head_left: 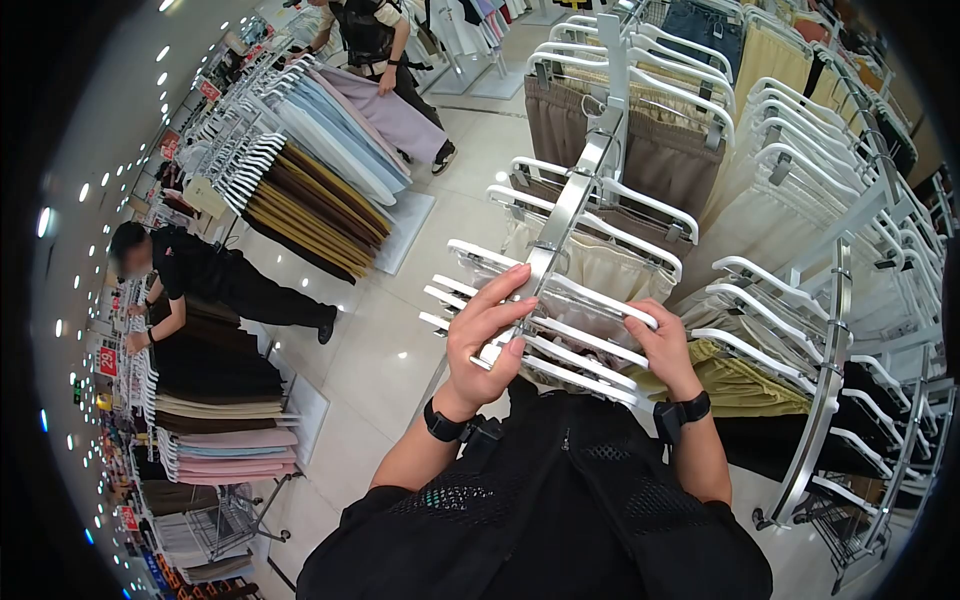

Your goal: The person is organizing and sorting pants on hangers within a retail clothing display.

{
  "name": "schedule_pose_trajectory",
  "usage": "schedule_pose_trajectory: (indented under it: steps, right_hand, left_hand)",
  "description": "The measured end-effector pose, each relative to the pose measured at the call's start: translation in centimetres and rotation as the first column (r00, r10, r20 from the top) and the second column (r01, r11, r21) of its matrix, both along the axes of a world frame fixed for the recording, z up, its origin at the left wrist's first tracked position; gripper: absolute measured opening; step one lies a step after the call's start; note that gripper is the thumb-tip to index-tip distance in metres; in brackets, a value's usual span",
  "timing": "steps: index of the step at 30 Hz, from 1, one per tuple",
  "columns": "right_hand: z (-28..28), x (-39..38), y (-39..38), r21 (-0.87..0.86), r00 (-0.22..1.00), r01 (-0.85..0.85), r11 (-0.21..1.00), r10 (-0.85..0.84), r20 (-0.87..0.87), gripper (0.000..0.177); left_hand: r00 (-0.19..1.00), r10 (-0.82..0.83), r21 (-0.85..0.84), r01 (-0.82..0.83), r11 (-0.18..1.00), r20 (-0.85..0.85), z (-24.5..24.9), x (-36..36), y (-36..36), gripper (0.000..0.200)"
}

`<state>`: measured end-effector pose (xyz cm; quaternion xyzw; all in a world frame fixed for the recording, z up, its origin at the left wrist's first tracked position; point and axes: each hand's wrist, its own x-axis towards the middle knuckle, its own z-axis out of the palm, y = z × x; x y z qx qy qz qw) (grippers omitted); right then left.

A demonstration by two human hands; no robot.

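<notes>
Both my hands are at a group of white hangers on a metal rail (572,205). My left hand (482,345) is bent round the near end of the rail and the white hangers there, its fingers closed on them. My right hand (660,345) pinches the right end of a white hanger (600,300). Cream shorts (570,262) hang just beyond my hands, with brown shorts (672,165) farther along the rail. The garments under the nearest hangers are mostly hidden.
Olive garments (745,380) hang on a curved rack (815,440) at the right. One person (215,270) stands by racks at the left; another (370,45) is at the top beside a lilac garment (385,100). A wire cart (225,520) stands at lower left.
</notes>
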<state>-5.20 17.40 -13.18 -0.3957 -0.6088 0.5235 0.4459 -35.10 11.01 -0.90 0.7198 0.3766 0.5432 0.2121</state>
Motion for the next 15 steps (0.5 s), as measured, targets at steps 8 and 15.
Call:
schedule_pose_trajectory:
  steps: [8,15]
  right_hand:
    - [-0.49,-0.21,0.03,-0.017,0.999,-0.011,1.0,0.011,-0.033,0.024]
    - [-0.14,-0.19,-0.07,-0.048,0.999,-0.02,0.999,0.018,-0.038,0.024]
  left_hand:
    - [1.0,0.003,-0.008,-0.002,1.0,0.005,-0.11,-0.02,-0.05,0.044]
    - [1.0,0.013,-0.024,-0.014,1.0,-0.003,-0.36,-0.07,-0.08,0.045]
